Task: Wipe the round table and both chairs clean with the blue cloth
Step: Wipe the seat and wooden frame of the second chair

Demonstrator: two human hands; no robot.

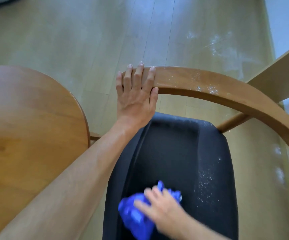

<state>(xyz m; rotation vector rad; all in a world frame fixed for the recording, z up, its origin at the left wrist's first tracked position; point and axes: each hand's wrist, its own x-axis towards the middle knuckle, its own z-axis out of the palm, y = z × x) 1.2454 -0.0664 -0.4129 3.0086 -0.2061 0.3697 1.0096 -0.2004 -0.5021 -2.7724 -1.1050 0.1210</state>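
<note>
A chair with a dark seat cushion [175, 153] and a curved wooden backrest rail [227, 94] fills the middle and right. My left hand [136, 94] holds the left end of the rail, fingers over its top and thumb under. My right hand [161, 207], blurred, presses the crumpled blue cloth [133, 217] onto the front of the seat. White specks lie on the seat's right side [206, 181] and on the rail [207, 87]. The round wooden table [27, 127] is at the left, beside the chair.
Pale wooden floor [71, 40] lies beyond the chair, with white dust marks [214, 42] at the upper right. A wooden board [278, 71] slants in at the right edge. A chair leg or strut [233, 122] shows under the rail.
</note>
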